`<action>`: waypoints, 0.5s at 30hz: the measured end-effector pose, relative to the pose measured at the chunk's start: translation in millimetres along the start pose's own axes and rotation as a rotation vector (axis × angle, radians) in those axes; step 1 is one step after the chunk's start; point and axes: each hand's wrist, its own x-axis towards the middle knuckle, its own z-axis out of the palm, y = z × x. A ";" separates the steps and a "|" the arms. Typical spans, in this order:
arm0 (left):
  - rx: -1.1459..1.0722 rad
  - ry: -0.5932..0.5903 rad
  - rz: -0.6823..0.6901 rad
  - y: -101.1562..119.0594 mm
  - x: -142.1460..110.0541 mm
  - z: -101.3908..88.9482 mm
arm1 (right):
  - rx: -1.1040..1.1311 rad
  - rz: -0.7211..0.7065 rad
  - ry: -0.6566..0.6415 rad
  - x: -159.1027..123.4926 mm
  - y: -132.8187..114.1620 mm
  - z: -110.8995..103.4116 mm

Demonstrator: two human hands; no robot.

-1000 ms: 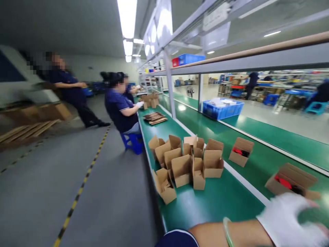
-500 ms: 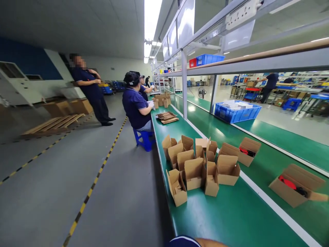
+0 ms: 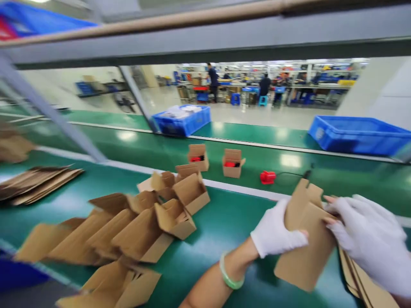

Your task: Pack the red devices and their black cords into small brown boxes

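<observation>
A partly folded cardboard box (image 3: 305, 244) is held upright between my two gloved hands, above the green bench. My left hand (image 3: 276, 231), in a white glove with bare fingertips, grips its left side, the thumb across the front panel. On its right edge, the fingers of my right hand (image 3: 369, 237) close round a flap; part of that grip is hidden. Under my right hand lies a stack of flat cardboard blanks (image 3: 356, 278). To the left stands a cluster of open cardboard boxes (image 3: 144, 235). Beyond my hands a red device (image 3: 267, 177) with a black cable rests on the belt.
Two open boxes (image 3: 232, 164) with red items sit on the green belt. A blue crate (image 3: 183, 122) with white contents and another blue crate (image 3: 362, 134) stand behind. Flat cardboard (image 3: 41, 182) lies at left. A shelf beam (image 3: 205, 38) crosses overhead; people work far back.
The view has swung right, from the aisle and seated co-workers to the bench before me. Both my hands and the cardboard box between them have come into view.
</observation>
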 end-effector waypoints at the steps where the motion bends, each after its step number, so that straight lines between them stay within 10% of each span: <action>1: 0.002 -0.003 0.033 -3.4 -0.4 0.3 | -0.022 -0.029 -0.061 -5.6 -1.5 -0.1; 10: 0.111 -0.179 0.190 -10.0 -0.3 4.9 | 0.367 0.032 0.031 -22.0 -30.1 2.4; 15: 0.267 -0.060 0.356 -15.9 -0.5 8.2 | 0.763 0.697 0.221 -40.4 -24.9 3.9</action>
